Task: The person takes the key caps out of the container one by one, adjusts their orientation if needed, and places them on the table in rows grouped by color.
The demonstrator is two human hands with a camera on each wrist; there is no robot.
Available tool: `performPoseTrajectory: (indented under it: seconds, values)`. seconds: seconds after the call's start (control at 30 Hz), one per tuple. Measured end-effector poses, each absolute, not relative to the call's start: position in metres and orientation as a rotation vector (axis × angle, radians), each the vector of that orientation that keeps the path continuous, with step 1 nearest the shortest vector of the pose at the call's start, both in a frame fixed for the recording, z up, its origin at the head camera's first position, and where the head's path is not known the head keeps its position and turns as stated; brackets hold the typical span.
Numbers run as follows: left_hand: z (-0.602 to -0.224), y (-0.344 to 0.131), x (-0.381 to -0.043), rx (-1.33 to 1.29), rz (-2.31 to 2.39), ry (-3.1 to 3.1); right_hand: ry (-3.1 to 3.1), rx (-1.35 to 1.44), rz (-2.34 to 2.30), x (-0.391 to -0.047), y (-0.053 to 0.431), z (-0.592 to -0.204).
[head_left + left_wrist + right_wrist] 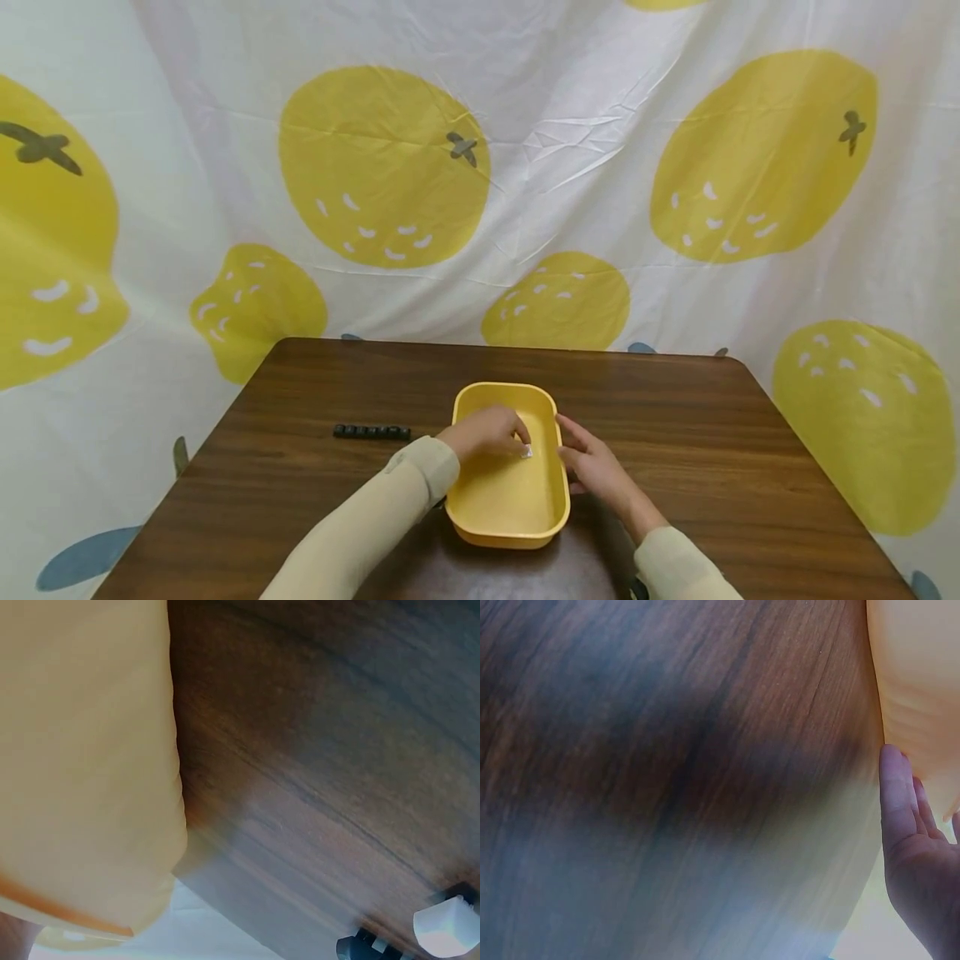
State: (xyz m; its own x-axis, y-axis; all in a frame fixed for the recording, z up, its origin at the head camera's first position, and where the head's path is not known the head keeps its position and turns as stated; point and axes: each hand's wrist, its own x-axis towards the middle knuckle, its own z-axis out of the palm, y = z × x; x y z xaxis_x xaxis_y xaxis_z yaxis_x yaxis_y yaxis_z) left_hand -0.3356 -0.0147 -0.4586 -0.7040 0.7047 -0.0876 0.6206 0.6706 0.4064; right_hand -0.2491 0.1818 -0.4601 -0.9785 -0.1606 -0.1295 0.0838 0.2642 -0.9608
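Note:
A yellow rectangular tub (510,508) with rounded corners stands on the table. My left hand (487,429) reaches over its left wall, fingers bent downward inside. At those fingertips is a small whitish piece (527,451), seemingly pinched; its kind is too small to make out. Against the outside of the right wall rests my right hand (600,471), its fingers fairly straight along the side. The right wrist view also shows these fingers (896,787) touching the tub wall (922,682). In the left wrist view the tub wall (82,750) hides the left hand's fingers.
Left of the tub lies a row of small black keycap-like blocks (371,432) on the dark wooden table (675,417). One block (446,928) looks white in the left wrist view, possibly from glare. A lemon-patterned cloth (570,167) hangs behind the table.

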Motion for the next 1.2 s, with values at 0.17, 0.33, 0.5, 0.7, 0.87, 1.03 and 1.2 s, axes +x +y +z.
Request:
performPoseTrajectory:
  seconds: [0.17,0.33,0.5,0.7,0.87,1.03,1.2]
  values:
    - [-0.459,-0.013,-0.331,0.997,0.522,2.656,2.336,-0.064,-1.792,-0.249,0.182,-0.461]
    - [-0.458,-0.015,-0.328,0.964,0.559,2.664,2.343,-0.061,-1.788,-0.248,0.182,-0.461]
    - [-0.458,-0.021,-0.33,0.973,0.7,2.633,2.341,-0.067,-1.792,-0.247,0.182,-0.461]
    - [-0.455,-0.029,-0.331,0.975,0.8,2.633,2.347,-0.073,-1.791,-0.247,0.182,-0.462]
    - [-0.453,-0.032,-0.331,0.989,0.874,2.626,2.349,-0.075,-1.788,-0.247,0.182,-0.462]
    - [-0.448,-0.034,-0.329,1.031,0.894,2.644,2.346,-0.074,-1.787,-0.247,0.182,-0.461]
    - [-0.443,-0.036,-0.328,1.015,0.968,2.647,2.352,-0.072,-1.783,-0.247,0.181,-0.46]
